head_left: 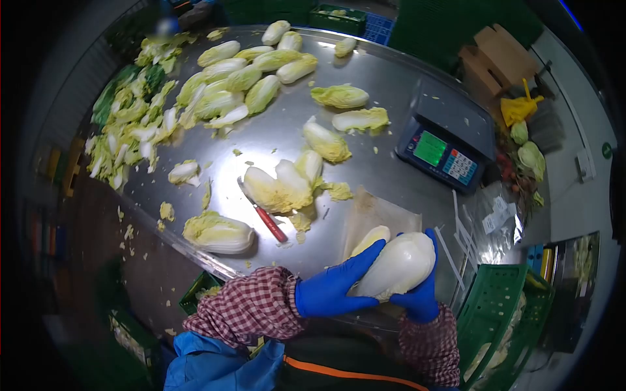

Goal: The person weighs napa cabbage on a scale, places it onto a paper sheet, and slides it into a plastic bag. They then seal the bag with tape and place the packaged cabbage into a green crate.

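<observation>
A pale napa cabbage [399,264] is held between both hands at the table's front edge. My left hand [339,281], in a blue glove, grips its left side. On its right and underneath is my right hand [420,296], also blue-gloved, its fingers partly hidden. Just behind it, another pale cabbage piece [372,240] lies over a clear plastic bag [365,212]. A red-handled knife [269,223] rests on the steel table beside a group of trimmed cabbages [280,186]. Left of the knife sits a whole cabbage [218,233].
A scale [447,130] with a lit green display stands at the right. Several cabbages [244,81] fill the far left, beside heaped cut leaves [134,124]. A green crate [492,319] is at the lower right, below plastic wrapping [492,218]. A cardboard box [499,62] is behind.
</observation>
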A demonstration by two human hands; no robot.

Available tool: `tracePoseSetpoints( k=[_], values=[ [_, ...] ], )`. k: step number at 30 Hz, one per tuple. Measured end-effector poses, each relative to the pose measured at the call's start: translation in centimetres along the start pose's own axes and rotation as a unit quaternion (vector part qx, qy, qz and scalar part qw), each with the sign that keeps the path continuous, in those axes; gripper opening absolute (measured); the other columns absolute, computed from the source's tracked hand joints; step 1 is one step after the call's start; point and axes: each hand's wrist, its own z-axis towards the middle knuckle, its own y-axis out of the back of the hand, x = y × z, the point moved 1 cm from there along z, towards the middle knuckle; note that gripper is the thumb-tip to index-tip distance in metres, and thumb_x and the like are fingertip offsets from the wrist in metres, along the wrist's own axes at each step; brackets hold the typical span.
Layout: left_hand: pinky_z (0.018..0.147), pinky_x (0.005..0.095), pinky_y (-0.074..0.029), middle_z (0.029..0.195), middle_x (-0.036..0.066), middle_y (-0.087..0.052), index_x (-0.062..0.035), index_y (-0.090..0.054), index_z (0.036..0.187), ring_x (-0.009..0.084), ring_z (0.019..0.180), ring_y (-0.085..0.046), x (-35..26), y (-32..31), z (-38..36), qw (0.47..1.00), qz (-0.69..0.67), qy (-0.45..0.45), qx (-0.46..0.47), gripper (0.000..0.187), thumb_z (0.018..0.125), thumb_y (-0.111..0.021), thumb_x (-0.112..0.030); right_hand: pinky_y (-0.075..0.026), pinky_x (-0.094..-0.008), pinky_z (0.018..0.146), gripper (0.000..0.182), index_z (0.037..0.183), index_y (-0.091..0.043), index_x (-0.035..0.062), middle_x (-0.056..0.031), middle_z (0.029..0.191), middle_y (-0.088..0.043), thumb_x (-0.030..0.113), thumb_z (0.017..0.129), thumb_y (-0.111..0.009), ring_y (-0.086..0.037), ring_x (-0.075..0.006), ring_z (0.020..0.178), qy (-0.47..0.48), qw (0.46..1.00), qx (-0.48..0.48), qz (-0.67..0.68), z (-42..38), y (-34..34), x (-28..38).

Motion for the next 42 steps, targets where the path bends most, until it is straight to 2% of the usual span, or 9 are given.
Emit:
tracePoseSetpoints(
  k=[18,27,30,33,35,36,39,40,42],
  values=[
    [0.091,0.0354,-0.039,0.124,0.023,-0.041,-0.0061,-0.001,0.137,0.0293,0.109,-0.048,-0.6,6.8,-6.8,0.997,0.026,0.065,0.035,0.090,0.072,-0.062,-0.014,-0.045,-0.0408,0.087,0.109,0.128,-0.016,0.0145,-0.0124,0.120,-0.038,0.005,0.044,-0.085,-0.045,-0.0262,0.108,0.016,0.993,0.100,-0.057,2.5,-9.6,-1.3],
    [0.089,0.0384,-0.041,0.119,0.019,-0.047,-0.0076,-0.021,0.133,0.0288,0.108,-0.049,-0.9,8.4,-7.7,0.998,0.024,0.038,-0.045,0.079,0.067,-0.063,-0.014,-0.047,-0.0374,0.083,0.095,0.116,-0.027,0.0075,-0.0115,0.108,-0.045,0.009,0.041,-0.085,-0.051,-0.0237,0.098,-0.016,0.984,0.102,-0.146,3.7,-12.8,-0.5],
    [0.082,0.0407,-0.044,0.102,0.021,-0.056,-0.0052,-0.031,0.127,0.0359,0.096,-0.054,0.0,9.2,-8.2,0.997,0.005,0.070,-0.042,0.067,0.068,-0.061,-0.016,-0.047,-0.0378,0.083,0.096,0.117,-0.027,0.0074,-0.0109,0.106,-0.045,0.010,0.041,-0.085,-0.051,-0.0238,0.098,-0.038,0.990,0.088,-0.106,3.8,-13.4,-0.8],
    [0.083,0.0381,-0.044,0.096,0.018,-0.060,-0.0039,-0.038,0.123,0.0309,0.095,-0.057,1.2,10.3,-8.6,0.997,0.035,0.066,-0.034,0.057,0.069,-0.058,-0.013,-0.047,-0.0389,0.083,0.097,0.118,-0.026,0.0072,-0.0114,0.106,-0.046,0.013,0.041,-0.085,-0.051,-0.0244,0.098,-0.090,0.985,0.108,-0.095,4.1,-12.6,-1.6],
    [0.083,0.0349,-0.043,0.100,0.015,-0.060,-0.0033,-0.046,0.117,0.0231,0.094,-0.057,3.4,11.1,-8.5,0.978,-0.196,0.045,-0.062,0.049,0.070,-0.056,-0.008,-0.047,-0.0399,0.083,0.098,0.121,-0.025,0.0078,-0.0122,0.109,-0.046,0.018,0.044,-0.085,-0.052,-0.0259,0.098,-0.145,0.979,0.146,-0.017,4.5,-11.9,-2.9],
    [0.083,0.0317,-0.043,0.103,0.012,-0.059,-0.0036,-0.049,0.116,0.0168,0.095,-0.055,3.5,11.9,-8.9,0.987,-0.155,-0.005,-0.051,0.043,0.074,-0.056,-0.009,-0.046,-0.0408,0.083,0.099,0.125,-0.024,0.0084,-0.0130,0.111,-0.046,0.022,0.047,-0.084,-0.052,-0.0274,0.098,-0.195,0.962,0.178,0.063,4.7,-11.9,-3.3],
    [0.078,0.0270,-0.045,0.101,0.008,-0.058,-0.0058,-0.047,0.120,0.0133,0.090,-0.054,2.8,19.6,-10.5,0.976,-0.144,0.057,-0.150,0.044,0.076,-0.054,-0.005,-0.047,-0.0442,0.082,0.098,0.131,-0.020,0.0118,-0.0136,0.116,-0.046,0.032,0.056,-0.080,-0.053,-0.0305,0.098,-0.240,0.922,0.050,0.300,4.5,-13.2,-3.2],
    [0.074,0.0268,-0.047,0.100,0.007,-0.057,-0.0061,-0.047,0.120,0.0113,0.083,-0.054,2.8,23.2,-11.5,0.966,-0.133,0.045,-0.216,0.044,0.076,-0.051,-0.001,-0.046,-0.0482,0.083,0.097,0.134,-0.017,0.0152,-0.0133,0.118,-0.046,0.040,0.061,-0.075,-0.052,-0.0320,0.099,-0.168,0.941,0.121,0.266,5.2,-13.7,-2.9],
    [0.066,0.0269,-0.048,0.103,0.012,-0.055,-0.0054,-0.044,0.122,0.0174,0.074,-0.057,2.7,27.2,-13.4,0.903,0.211,0.091,-0.362,0.050,0.073,-0.055,-0.007,-0.045,-0.0493,0.084,0.098,0.135,-0.016,0.0153,-0.0133,0.117,-0.046,0.042,0.061,-0.075,-0.051,-0.0315,0.100,-0.148,0.940,0.142,0.271,6.3,-14.0,-2.0]
  ],
)
